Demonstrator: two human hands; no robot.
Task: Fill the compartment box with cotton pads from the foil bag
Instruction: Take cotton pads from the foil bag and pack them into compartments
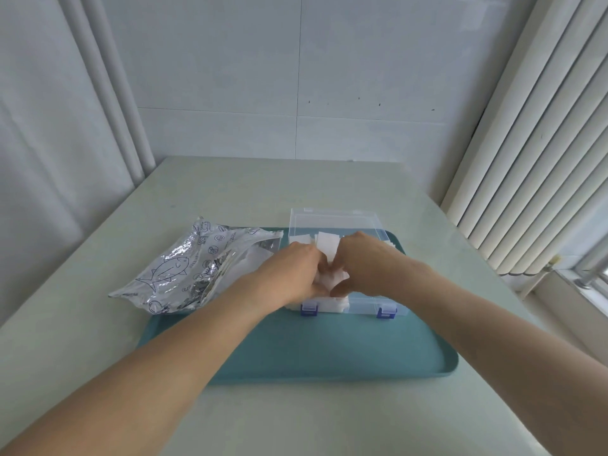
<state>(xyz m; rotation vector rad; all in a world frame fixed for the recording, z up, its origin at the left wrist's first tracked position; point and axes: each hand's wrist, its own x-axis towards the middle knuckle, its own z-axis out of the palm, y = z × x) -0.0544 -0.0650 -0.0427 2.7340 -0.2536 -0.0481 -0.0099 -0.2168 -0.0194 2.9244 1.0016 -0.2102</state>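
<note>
Cotton pads, white, square, soft [329, 246]: several stand upright in the rear compartments of the clear plastic compartment box with blue latches [363, 306]; a small bunch [335, 280] sits above the box's middle, pinched between both hands. Left hand [292, 274]: over the box's left half, fingers curled onto the bunch. Right hand [365, 263]: over the box's centre, fingers curled onto the same bunch. Box lid [339, 220]: open, raised behind the box. Crinkled silver foil bag with fish print [184, 274]: lying left of the box, touching it. Teal rectangular tray [329, 350]: beneath the box. Pale table [263, 185]: beneath the tray.
</note>
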